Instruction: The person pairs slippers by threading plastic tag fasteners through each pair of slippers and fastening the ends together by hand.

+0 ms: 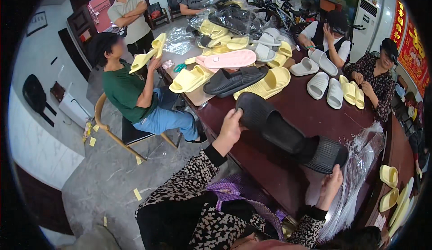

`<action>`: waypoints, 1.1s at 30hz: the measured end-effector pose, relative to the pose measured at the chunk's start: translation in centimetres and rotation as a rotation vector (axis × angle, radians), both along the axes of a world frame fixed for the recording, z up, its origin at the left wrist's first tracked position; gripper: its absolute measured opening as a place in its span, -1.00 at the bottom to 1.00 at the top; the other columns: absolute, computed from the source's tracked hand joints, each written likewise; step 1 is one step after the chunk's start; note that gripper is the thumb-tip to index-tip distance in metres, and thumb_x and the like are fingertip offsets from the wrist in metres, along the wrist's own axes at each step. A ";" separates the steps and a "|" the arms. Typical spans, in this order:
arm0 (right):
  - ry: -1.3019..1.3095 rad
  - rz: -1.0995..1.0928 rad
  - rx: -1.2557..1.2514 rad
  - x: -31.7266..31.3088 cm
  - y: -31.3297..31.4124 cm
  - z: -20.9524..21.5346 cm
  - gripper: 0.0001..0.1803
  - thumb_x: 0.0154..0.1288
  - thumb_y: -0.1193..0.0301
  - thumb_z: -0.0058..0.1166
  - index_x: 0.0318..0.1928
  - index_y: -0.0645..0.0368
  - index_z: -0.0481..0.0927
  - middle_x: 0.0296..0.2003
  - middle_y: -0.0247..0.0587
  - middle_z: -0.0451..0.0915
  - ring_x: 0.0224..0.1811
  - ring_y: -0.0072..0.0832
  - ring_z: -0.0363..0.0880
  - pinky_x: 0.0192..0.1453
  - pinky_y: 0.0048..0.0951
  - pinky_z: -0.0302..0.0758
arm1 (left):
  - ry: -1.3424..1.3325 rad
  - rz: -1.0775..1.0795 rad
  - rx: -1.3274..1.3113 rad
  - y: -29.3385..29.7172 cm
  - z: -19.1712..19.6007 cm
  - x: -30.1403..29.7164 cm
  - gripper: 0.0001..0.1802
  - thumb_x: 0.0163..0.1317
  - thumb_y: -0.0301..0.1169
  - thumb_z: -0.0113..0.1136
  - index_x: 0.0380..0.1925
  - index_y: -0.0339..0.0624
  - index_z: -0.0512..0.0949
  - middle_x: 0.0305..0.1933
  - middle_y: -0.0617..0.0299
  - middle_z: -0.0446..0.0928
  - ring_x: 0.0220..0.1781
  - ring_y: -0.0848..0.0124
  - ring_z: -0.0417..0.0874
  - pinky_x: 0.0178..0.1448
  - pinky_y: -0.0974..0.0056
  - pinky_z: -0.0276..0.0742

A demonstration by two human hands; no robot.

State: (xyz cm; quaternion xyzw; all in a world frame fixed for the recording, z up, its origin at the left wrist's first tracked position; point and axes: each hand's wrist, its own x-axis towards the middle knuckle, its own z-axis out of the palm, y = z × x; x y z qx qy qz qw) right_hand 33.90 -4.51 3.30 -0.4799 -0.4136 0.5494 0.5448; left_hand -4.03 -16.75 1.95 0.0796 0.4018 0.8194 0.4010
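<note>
Over the near edge of the dark red table (252, 153), I hold a pair of black slide slippers (284, 132) stretched end to end. My left hand (231, 127) pinches the heel end of one slipper, with the thumb on top. The toe end of the other slipper, with its ribbed strap, is gripped by my right hand (331, 184). The two slippers overlap or meet in the middle; how they join cannot be made out. Just beyond them lie yellow slippers (274, 82), another black pair (234, 79) and a pink sole (229, 59).
A bundle of clear plastic strands (351, 182) hangs over the table by my right hand. Bagged slippers (234, 18) pile up at the far end. Grey slippers (317, 84) stand at the right. Several people sit round the table; one in green (121, 81) holds yellow slippers.
</note>
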 end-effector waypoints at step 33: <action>-0.598 0.231 0.112 -0.6 7.9 -5.8 -0.57 0.37 0.11 -0.03 -0.38 0.27 0.57 -0.63 -0.38 0.39 -0.68 -0.65 0.27 -0.65 -0.54 0.17 | 0.931 -0.498 -0.298 15.7 -6.0 6.9 -0.76 0.14 -0.37 0.16 -0.26 -0.32 0.59 -0.31 0.10 0.60 -0.26 0.33 0.59 -0.17 0.25 0.48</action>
